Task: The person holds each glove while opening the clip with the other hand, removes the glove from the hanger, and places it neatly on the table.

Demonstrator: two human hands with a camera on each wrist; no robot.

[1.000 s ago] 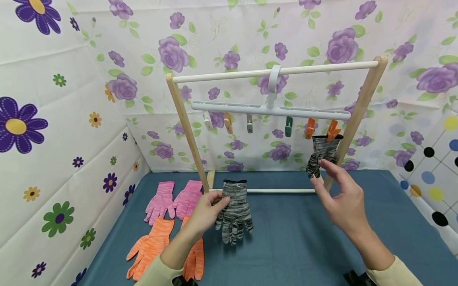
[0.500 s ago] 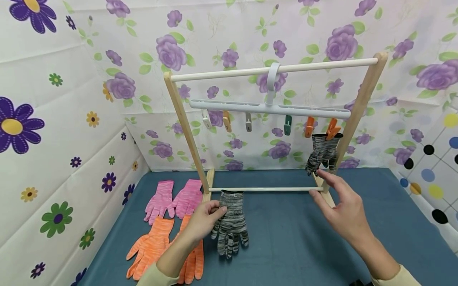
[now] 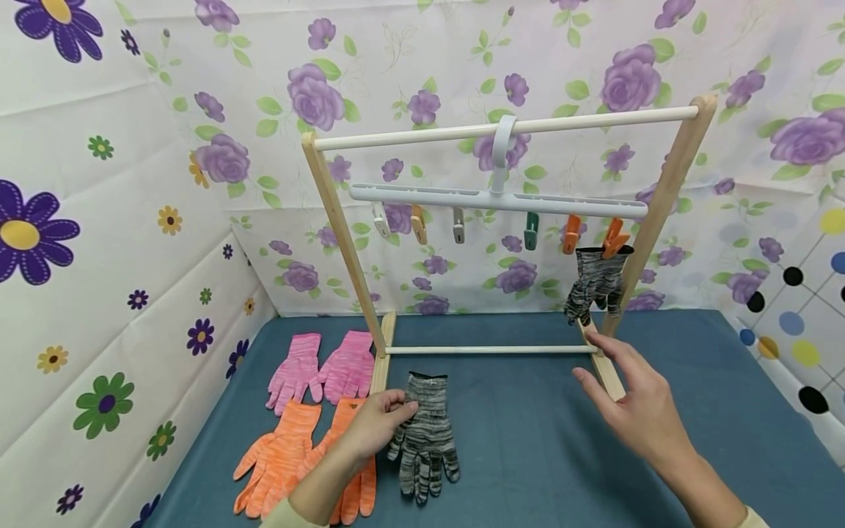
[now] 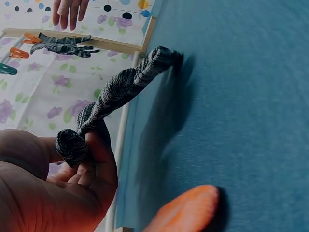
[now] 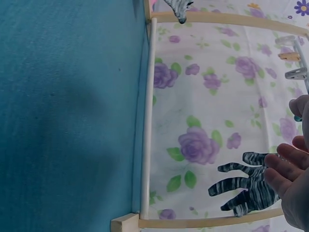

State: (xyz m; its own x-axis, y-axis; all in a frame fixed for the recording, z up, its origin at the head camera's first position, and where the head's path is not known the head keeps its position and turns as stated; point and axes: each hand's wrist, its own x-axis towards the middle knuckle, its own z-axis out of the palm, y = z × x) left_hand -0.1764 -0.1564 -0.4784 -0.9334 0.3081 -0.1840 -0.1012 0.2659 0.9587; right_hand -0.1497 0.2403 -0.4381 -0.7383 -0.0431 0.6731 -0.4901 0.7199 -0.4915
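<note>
My left hand (image 3: 378,425) pinches a black-and-grey knit glove (image 3: 428,433) by its side near the cuff, thumb on top. In the left wrist view that glove (image 4: 116,94) is seen edge-on, its fingertips close to the cloth. A matching glove (image 3: 596,282) hangs by its cuff from an orange clothespin (image 3: 614,238) at the right end of the hanger. Just below and in front of it, my right hand (image 3: 637,400) is held in the air with thumb and fingers apart, holding nothing. The right wrist view shows the fingers (image 5: 285,169) overlapping the hanging glove.
A pale hanger (image 3: 455,196) with several clothespins hangs from a wooden rack's top bar (image 3: 422,137). The rack's lower bar (image 3: 488,350) crosses behind both hands. Pink gloves (image 3: 297,370) and orange gloves (image 3: 280,458) lie on the blue cloth (image 3: 515,455) at left.
My left hand has lowered the black-and-grey glove toward the cloth, nearer to me. The right hand has dropped down and away from the hanging glove, which now hangs in fuller view.
</note>
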